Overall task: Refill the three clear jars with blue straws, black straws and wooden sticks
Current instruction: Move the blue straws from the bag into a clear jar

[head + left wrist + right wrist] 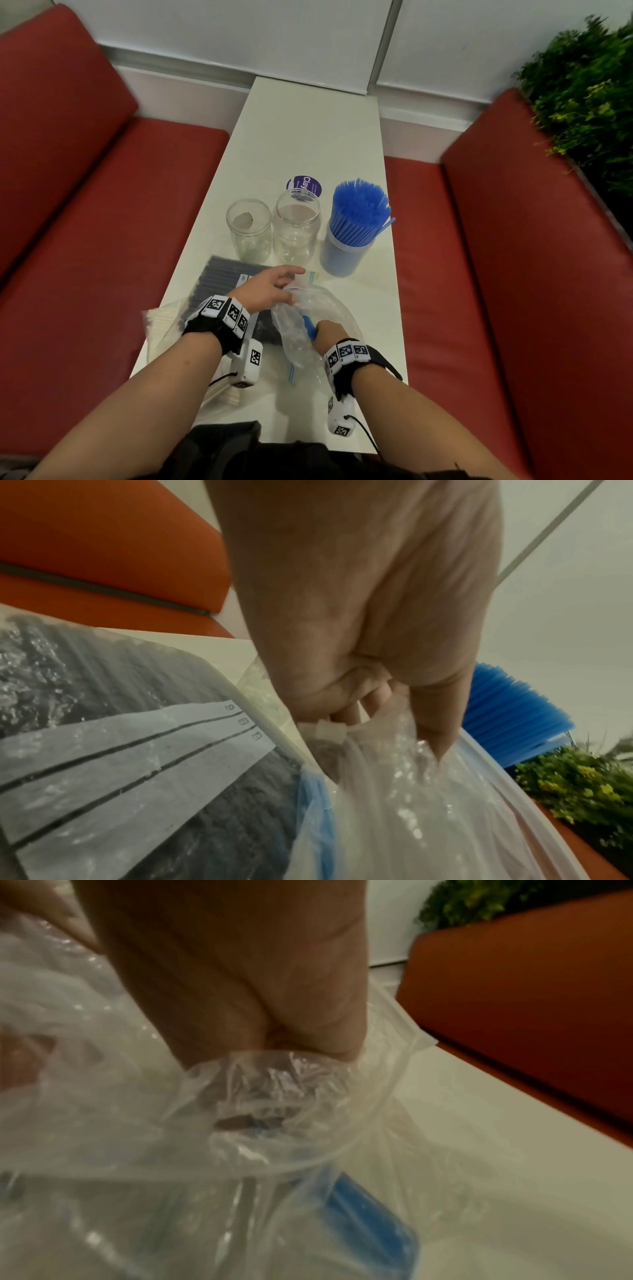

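Three clear jars stand mid-table: the right jar packed with blue straws, two empty jars to its left. Nearer, both hands clutch one crumpled clear zip bag; the left hand pinches its far edge, and the right hand grips blue straws inside. One bag of black straws lies left. A purple lid reads "Clay".

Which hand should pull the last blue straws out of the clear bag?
Right. The right hand already grips the blue straws through the clear bag; the left hand holds the bag's mouth.
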A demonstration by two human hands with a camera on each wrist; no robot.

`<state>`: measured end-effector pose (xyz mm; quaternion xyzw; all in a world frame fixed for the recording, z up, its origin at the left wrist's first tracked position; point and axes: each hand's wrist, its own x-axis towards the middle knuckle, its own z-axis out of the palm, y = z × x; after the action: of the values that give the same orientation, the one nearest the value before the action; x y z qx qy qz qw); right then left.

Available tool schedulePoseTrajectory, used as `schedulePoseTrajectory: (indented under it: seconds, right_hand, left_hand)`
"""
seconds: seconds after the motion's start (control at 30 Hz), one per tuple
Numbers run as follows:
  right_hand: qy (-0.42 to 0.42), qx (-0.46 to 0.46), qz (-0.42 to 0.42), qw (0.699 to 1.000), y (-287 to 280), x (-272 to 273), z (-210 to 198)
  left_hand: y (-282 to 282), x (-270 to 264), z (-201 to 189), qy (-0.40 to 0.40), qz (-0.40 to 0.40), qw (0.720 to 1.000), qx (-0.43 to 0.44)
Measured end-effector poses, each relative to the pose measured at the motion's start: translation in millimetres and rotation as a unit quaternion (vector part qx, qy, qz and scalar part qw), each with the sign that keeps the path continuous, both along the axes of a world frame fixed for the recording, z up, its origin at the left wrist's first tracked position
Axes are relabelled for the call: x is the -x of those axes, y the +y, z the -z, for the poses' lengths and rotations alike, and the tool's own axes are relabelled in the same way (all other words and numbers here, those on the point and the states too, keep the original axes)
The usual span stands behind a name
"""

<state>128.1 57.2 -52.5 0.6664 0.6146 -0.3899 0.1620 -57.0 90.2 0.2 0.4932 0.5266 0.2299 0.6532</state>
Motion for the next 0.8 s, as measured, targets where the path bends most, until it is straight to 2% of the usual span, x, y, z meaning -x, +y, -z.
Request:
schedulePoseTrajectory:
  seconds: [0.1, 0.2, 0.27, 0.33, 0.43, 0.53, 0.6, 0.67, 0.73, 0.8]
  right_hand:
    - [0.028, 0.022, 0.009, 0.999, 1, -2, -6]
    - [0.094, 0.036, 0.068, 0.993, 7, -4, -14]
    - [0.174, 0.022, 0.143, 0.974, 10, -1, -19]
    - [0.232, -0.025, 0.178, 0.956, 12, 3, -24]
    - [0.22, -0.131, 0.133, 0.957, 16, 3, -24]
    - [0.267, -0.189, 0.158, 0.932, 16, 3, -27]
    - [0.285, -0.193, 0.15, 0.927, 15, 4, -28]
    - [0.273, -0.171, 0.133, 0.937, 14, 3, -24]
    - [0.25, -0.145, 0.119, 0.95, 12, 1, -17]
    - [0.252, -0.146, 0.121, 0.949, 7, -2, -11]
  left_hand:
    - [1, -1, 1, 0.025, 0.025, 0.999, -0.002]
    - [3, -5, -2, 0.023, 0.059, 0.998, 0.006]
    - [4, -9, -6, 0.03, 0.089, 0.996, -0.006]
    - [7, -12, -10, 0.061, 0.115, 0.991, -0.03]
    - [10, -17, -13, 0.103, 0.126, 0.985, -0.055]
    - [13, -21, -13, 0.14, 0.126, 0.979, -0.077]
    - [15, -23, -12, 0.168, 0.119, 0.975, -0.087]
    - [18, -25, -10, 0.231, 0.105, 0.962, -0.103]
    - [20, -25, -10, 0.297, 0.072, 0.944, -0.129]
    - [20, -24, -10, 0.314, 0.023, 0.937, -0.153]
